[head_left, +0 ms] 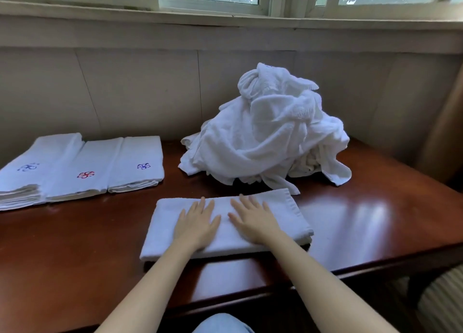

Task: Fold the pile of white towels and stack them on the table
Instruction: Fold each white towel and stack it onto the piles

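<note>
A folded white towel lies flat on the dark wooden table, near its front edge. My left hand and my right hand press down on it side by side, fingers straight and spread. Behind it, at the back right, a tall pile of crumpled white towels rests against the wall. At the back left, three stacks of folded white towels sit side by side, each top towel marked with a small blue or red flower.
A panelled wall and window sill run right behind the table. A chair with a striped seat stands at the table's right front corner. Bare wood shows at the front left and to the right of the folded towel.
</note>
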